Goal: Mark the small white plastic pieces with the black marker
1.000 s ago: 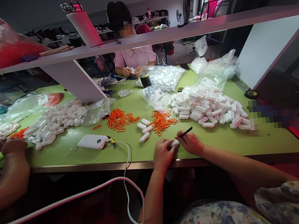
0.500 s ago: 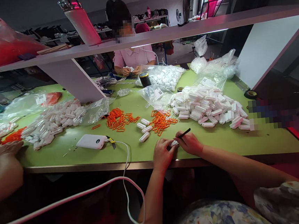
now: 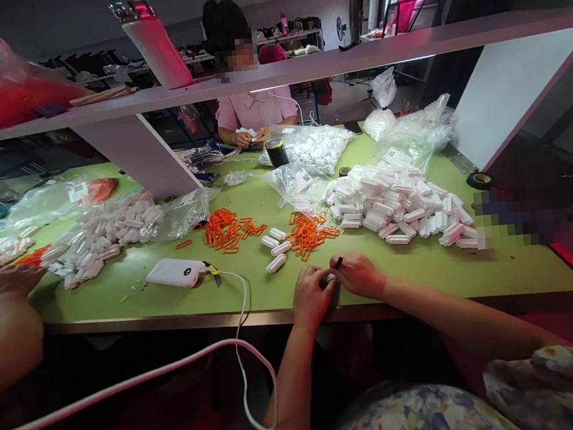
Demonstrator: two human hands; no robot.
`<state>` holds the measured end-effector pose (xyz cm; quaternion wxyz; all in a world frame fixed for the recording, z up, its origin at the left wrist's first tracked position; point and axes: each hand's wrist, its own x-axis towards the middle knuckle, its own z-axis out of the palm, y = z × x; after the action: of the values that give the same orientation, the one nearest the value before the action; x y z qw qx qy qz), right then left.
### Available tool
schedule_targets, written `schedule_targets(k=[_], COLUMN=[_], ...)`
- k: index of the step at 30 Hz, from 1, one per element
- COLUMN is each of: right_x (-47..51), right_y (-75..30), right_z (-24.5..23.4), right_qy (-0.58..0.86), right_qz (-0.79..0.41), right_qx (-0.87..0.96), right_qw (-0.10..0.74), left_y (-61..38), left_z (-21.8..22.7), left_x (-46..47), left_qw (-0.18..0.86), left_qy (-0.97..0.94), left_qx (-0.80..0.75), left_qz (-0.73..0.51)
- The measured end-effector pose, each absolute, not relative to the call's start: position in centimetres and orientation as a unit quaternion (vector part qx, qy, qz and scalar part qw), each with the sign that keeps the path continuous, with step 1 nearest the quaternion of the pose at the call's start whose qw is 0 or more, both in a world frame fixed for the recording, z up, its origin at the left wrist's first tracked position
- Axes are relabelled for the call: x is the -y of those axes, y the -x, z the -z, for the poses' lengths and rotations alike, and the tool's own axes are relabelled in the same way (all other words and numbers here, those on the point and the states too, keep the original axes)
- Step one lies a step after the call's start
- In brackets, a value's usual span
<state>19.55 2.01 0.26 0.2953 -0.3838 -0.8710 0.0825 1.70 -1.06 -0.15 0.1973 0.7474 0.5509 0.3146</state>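
Note:
My left hand point(image 3: 310, 299) and my right hand point(image 3: 358, 275) meet at the front edge of the green table point(image 3: 422, 270). Between them is a small white plastic part point(image 3: 328, 281), pinched by my left fingers. My right hand grips a thin black tool point(image 3: 338, 262), whose end points nearly toward the camera and presses at the part. Just beyond my hands lie three loose white parts point(image 3: 276, 246) and a scatter of orange clips point(image 3: 308, 232).
A big heap of white parts point(image 3: 396, 202) lies to the right. More orange clips point(image 3: 227, 227), a white power bank point(image 3: 176, 272) with its cable, and bagged parts point(image 3: 112, 227) lie left. A co-worker's hand point(image 3: 9, 283) is at far left; another person sits opposite.
My right hand has tipped the black tool from lying slanted up-right to pointing nearly end-on at the part. The co-worker's hand at the left edge has shifted slightly.

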Motion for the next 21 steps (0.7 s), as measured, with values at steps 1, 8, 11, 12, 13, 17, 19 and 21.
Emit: schedule_targets(k=[1,8,11,12,13,17,19,21], right_x=[-2.0,-2.0,-2.2,-2.3,-2.4,-2.9,-3.1,-3.3], right_y=[-19.4,-20.4,-21.3,-21.4,-21.5,-21.0,-20.8,-20.7], right_z=[-0.4,0.1,0.3,0.4,0.4,0.3,0.3,0.3], right_qy=[0.381,0.410,0.454,0.462,0.464,0.425,0.408,0.400], right_qz=[-0.077,-0.139,-0.196,-0.222,-0.250,-0.348,-0.375,-0.395], right_qx=[0.875,0.818,0.754,0.740,0.731,0.721,0.715,0.701], right_qw=[0.287,0.379,0.433,0.435,0.433,0.421,0.427,0.438], left_y=[-1.7,-1.7,-1.7,-1.7,-1.6,-1.5,-1.3,-1.2], left_z=[0.1,0.4,0.6,0.6,0.6,0.6,0.7,0.8], left_x=[1.1,1.0,1.0,1.0,1.1,1.4,1.5,1.5], left_qw=[0.196,0.184,0.173,0.172,0.174,0.223,0.242,0.229], left_qy=[-0.747,-0.739,-0.725,-0.723,-0.723,-0.732,-0.730,-0.722], left_qx=[-0.552,-0.568,-0.585,-0.585,-0.583,-0.547,-0.534,-0.539], left_qz=[-0.314,-0.312,-0.320,-0.323,-0.326,-0.340,-0.352,-0.369])
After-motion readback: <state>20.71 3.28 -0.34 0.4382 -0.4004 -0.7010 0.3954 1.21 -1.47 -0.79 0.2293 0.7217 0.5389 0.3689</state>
